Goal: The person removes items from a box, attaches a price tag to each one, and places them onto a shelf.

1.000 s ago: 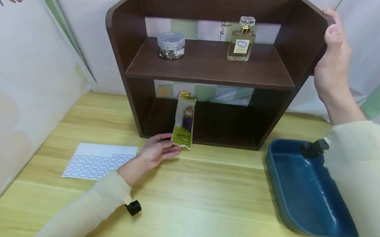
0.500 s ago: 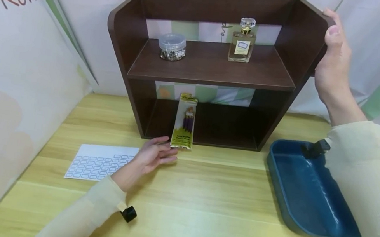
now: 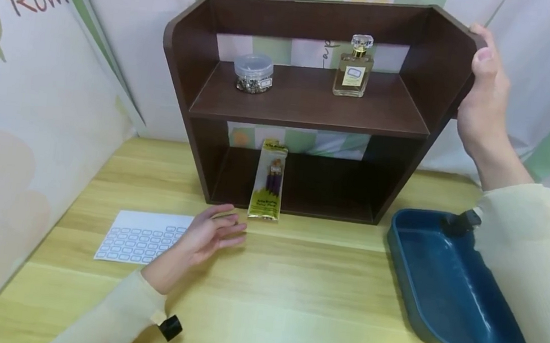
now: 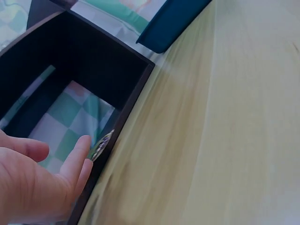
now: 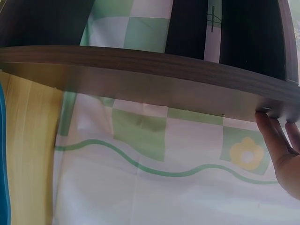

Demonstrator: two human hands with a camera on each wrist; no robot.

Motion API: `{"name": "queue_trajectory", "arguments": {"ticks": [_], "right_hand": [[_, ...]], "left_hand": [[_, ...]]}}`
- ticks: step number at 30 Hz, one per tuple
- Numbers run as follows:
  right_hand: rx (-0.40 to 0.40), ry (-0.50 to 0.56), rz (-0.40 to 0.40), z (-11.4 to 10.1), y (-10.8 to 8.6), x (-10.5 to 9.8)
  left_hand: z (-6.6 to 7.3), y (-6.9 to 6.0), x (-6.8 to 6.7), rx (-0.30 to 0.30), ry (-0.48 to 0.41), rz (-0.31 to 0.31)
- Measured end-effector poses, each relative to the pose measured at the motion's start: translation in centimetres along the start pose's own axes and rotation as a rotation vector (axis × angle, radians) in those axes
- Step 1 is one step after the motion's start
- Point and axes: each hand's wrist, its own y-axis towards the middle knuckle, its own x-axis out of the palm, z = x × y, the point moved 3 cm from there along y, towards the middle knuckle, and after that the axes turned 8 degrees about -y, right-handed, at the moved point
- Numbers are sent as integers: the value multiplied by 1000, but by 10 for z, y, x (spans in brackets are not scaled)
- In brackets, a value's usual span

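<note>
A dark brown two-tier shelf (image 3: 311,118) stands at the back of the table. My right hand (image 3: 487,99) holds its upper right side panel, the thumb lying on the front edge; in the right wrist view fingertips touch the panel's outer side. A clear and yellow pack of paintbrushes with purple handles (image 3: 267,185) leans upright in the lower tier. Just left of the pack and in front of the shelf is my left hand (image 3: 208,236), fingers spread and holding nothing. On the upper tier stand a lidded clear jar (image 3: 254,73) and a perfume bottle (image 3: 354,70).
A sheet of small blue-bordered labels (image 3: 137,238) lies on the table (image 3: 300,310) at the left, partly under my left hand. A deep blue tray (image 3: 450,287) sits at the right below my right forearm. Printed curtains (image 3: 52,72) hang behind and to the left.
My left hand has let go of the brush pack and drawn back to the left. The pack stays leaning in the lower tier. My right hand keeps its place on the shelf.
</note>
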Motion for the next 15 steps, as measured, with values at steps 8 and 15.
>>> {"name": "queue_trajectory", "arguments": {"ticks": [8, 15], "right_hand": [[112, -112, -8, 1, -4, -10], [226, -341, -162, 1, -20, -30]], "left_hand": [[15, -24, -13, 123, 156, -12], [47, -41, -32, 293, 472, 16]]}}
